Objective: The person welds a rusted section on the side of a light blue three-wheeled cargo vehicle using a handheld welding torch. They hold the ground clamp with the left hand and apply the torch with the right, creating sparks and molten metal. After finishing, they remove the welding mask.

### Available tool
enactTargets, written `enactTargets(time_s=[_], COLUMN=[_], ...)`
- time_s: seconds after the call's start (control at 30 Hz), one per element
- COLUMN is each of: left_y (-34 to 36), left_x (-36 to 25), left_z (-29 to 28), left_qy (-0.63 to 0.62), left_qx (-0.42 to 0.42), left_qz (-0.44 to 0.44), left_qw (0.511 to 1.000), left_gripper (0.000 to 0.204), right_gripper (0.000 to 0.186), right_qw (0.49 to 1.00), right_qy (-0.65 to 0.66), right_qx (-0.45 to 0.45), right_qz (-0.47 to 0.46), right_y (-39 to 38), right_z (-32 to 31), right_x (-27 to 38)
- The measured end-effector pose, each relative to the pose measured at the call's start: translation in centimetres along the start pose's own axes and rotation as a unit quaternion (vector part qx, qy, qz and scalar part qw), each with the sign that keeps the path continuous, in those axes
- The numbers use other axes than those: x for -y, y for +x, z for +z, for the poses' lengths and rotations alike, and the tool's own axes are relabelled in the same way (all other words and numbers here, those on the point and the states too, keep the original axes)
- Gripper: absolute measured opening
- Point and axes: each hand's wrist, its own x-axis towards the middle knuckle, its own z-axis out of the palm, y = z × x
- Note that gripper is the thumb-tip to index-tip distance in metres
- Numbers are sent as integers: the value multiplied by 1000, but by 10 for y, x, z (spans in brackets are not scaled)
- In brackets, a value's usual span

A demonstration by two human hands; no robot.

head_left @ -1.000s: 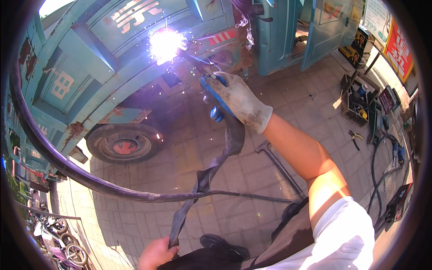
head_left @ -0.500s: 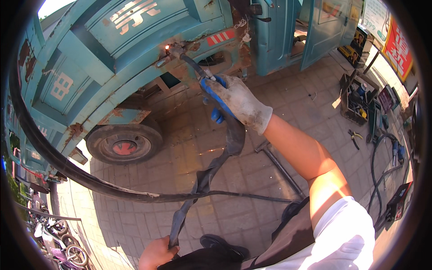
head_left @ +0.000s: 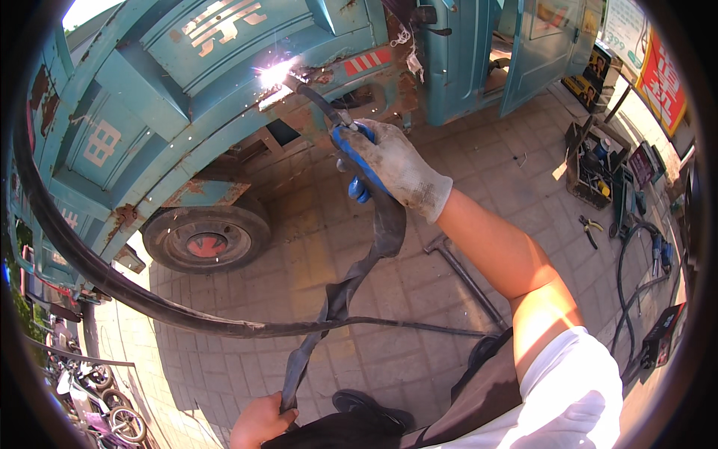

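Observation:
My right hand (head_left: 389, 165), in a soiled white glove with blue coating, grips a welding torch (head_left: 321, 102). Its tip reaches a rusty patch on the lower side of a teal truck bed (head_left: 161, 82), where a bright spark (head_left: 274, 73) flares. A dark, twisted cable sleeve (head_left: 385, 228) hangs from the torch down to my bare left hand (head_left: 262, 423) at the bottom, whose fingers wrap round it. A thick black hose (head_left: 187, 314) arcs from the left edge and crosses the sleeve.
A truck wheel (head_left: 206, 239) sits below the bed, an open door (head_left: 542, 63) at top right. A T-shaped steel bar (head_left: 471, 288), toolbox (head_left: 591, 168), pliers (head_left: 591, 232) and cables (head_left: 624, 292) lie on the paving. Bicycles (head_left: 112, 404) stand lower left, signboards (head_left: 662, 75) upper right.
The large glare of a second ago died to a small glowing spot, then flared again, smaller, now. My hands and the torch have stayed almost in the same place.

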Motion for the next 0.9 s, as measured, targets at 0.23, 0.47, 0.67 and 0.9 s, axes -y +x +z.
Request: enactTargets(time_s=[0.23,0.47,0.67,0.9], left_y=[-6,-4,2,1], left_x=[-8,-5,7,12], left_z=[-3,-1,8,11], left_qy=[-38,-31,-67,-39], left_qx=[-29,-7,-11,-27], left_qz=[30,3,12,16], left_qw=[998,1000,998,999], left_gripper=[31,25,18,20], right_gripper=[41,44,45,45], right_qw=[1000,999,999,1000], right_qy=[-10,-40,-30,-23], right_qx=[-4,-6,-10,-4], right_qz=[13,16,15,15], right_y=[-1,-8,-9,-5], right_z=[2,0,-2,-1], right_x=[3,6,5,4])
